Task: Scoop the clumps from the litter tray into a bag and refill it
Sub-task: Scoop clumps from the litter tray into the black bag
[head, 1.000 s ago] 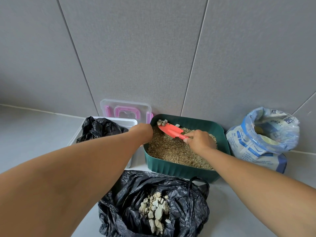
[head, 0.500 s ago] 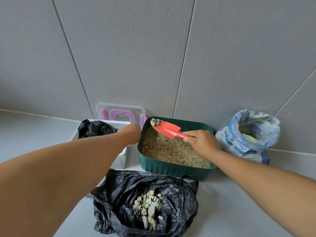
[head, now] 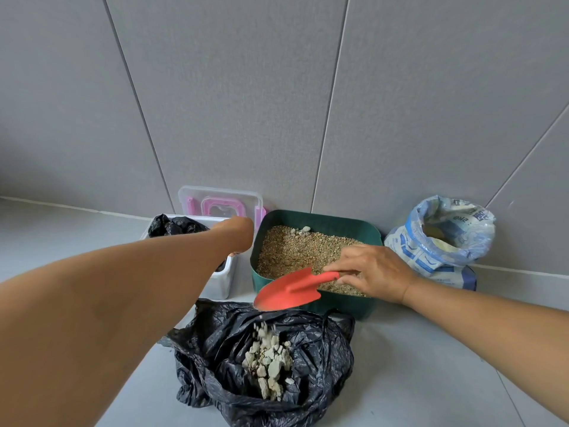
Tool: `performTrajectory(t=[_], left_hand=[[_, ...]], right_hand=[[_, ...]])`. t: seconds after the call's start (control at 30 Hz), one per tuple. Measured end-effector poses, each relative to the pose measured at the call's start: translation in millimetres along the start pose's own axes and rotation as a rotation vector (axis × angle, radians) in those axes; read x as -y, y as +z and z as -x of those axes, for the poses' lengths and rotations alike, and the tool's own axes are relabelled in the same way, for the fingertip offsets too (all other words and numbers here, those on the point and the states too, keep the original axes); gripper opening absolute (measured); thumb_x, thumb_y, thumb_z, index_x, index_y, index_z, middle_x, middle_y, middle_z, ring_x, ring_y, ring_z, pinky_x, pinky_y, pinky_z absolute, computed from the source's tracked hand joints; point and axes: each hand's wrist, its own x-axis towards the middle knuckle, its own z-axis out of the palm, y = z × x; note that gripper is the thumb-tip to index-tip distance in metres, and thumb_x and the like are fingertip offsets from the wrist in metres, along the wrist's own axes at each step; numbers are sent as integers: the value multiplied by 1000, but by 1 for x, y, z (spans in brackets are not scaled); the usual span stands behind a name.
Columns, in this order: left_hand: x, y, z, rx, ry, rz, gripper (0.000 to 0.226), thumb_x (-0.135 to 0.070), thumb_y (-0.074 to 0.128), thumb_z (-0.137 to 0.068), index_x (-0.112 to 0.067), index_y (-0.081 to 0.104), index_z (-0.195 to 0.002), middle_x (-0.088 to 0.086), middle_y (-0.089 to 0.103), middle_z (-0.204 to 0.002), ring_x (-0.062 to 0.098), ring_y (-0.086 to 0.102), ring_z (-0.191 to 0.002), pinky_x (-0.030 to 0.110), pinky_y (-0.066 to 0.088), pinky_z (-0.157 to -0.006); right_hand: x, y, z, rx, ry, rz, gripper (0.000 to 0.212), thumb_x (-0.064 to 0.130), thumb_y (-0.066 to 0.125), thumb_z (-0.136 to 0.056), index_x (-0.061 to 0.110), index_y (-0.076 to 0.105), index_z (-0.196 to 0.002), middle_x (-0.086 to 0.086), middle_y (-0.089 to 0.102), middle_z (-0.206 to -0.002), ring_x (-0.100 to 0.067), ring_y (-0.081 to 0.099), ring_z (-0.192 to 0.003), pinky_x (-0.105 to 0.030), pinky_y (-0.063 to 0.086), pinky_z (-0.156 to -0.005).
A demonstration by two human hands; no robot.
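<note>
A: Black bag [head: 311, 386], thin and limp, slumped open on the floor [head: 431, 349] just before the green tray [head: 317, 217]. Likely to fold if tugged, so best lifted by both handles. Tray stiff, probably heavy with litter: hold by the rim.

B: Sack [head: 431, 257] right of the tray, mouth open. Soft, probably weighty; hug low, tip slowly.

A: Red scoop [head: 286, 292], light and rigid, tilted over the bag, handle pinched in the right grip [head: 372, 272]. Left grip [head: 238, 232] out by the tray's left rim, fingers hidden: impossible to tell if holding anything.

B: Clumps [head: 268, 362] tumbling into the bag, crumbly; a few left at the tray's far edge.
</note>
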Motion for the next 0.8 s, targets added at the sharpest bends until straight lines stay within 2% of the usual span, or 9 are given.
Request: performTrajectory(t=[0.07,0.17,0.37,0.57,0.8], left_hand=[[-3,0,1,12,15,-9,26,-4,58,-90,0,57,-116,13,67,-110,27,66,-100,31,51,-76],[-8,2,-2,28,19,-5,21,-5,60,-89,0,60,-109,13,69,-100,26,69,-90,32,56,-78],[-16,10,-10,20,45,-12,24,-14,62,-91,-3,61,-111,13,67,-103,28,67,-92,36,56,-82],[-22,20,-18,-7,38,4,27,-9,51,-96,-2,57,-121,14,62,-119,29,62,-108,35,50,-86],[-24,18,-21,-5,19,-28,32,-3,50,-92,-3,55,-124,13,61,-120,30,60,-110,35,49,-87]], right_hand=[[-1,-6,-4,0,90,-24,28,41,68,-85,42,69,-114,14,61,-84,-10,59,-82,-25,45,-65],[-5,-12,-11,95,314,-47,30,42,62,-91,46,64,-120,14,58,-89,-12,59,-88,-28,44,-70],[-14,-1,-23,279,671,3,19,39,57,-95,34,73,-104,6,61,-75,-19,60,-74,-28,39,-55],[-16,17,-35,256,783,-22,20,41,58,-95,33,74,-104,4,66,-78,-18,59,-67,-25,36,-49],[-16,25,-43,231,837,-53,22,41,57,-95,31,74,-106,4,66,-77,-17,61,-66,-24,38,-49]])
